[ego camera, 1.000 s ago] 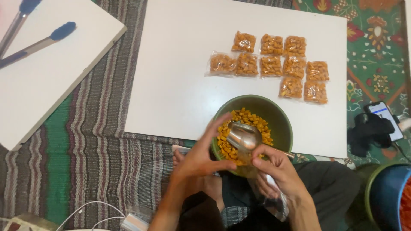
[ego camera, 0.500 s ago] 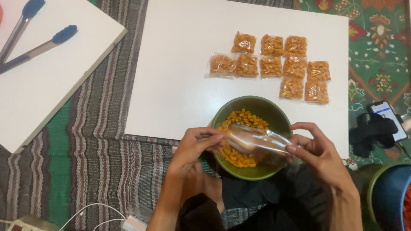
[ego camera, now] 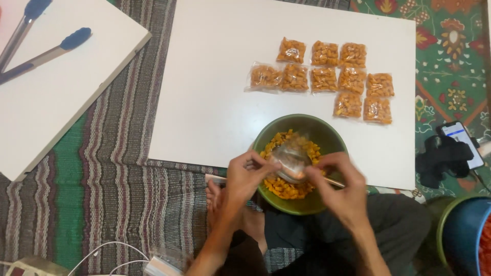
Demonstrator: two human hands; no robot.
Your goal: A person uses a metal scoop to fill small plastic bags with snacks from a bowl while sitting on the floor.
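Observation:
A green bowl [ego camera: 331, 132] of small orange snack pieces [ego camera: 286, 188] stands at the near edge of a white board [ego camera: 215, 92], just in front of my crossed legs. Over it I hold a small clear plastic bag [ego camera: 290, 153]. My left hand [ego camera: 244, 180] pinches the bag's left edge. Over the bowl's right side, my right hand [ego camera: 341, 190] is closed on a thin pale handle, seemingly a spoon [ego camera: 334, 181], whose bowl end lies at the bag. Several filled snack packets [ego camera: 327, 76] lie in rows on the board beyond the bowl.
A second white board [ego camera: 66, 97] at far left carries blue-tipped tongs [ego camera: 48, 48]. A phone [ego camera: 460, 140] on a black holder lies at right, a blue container [ego camera: 468, 235] at lower right. White cables [ego camera: 110, 253] lie on the striped mat [ego camera: 112, 194].
Half a second ago my hands held the bag stretched sideways across the bowl. They have since drawn closer together, the right hand moving left, and the bag now sits bunched over the snacks.

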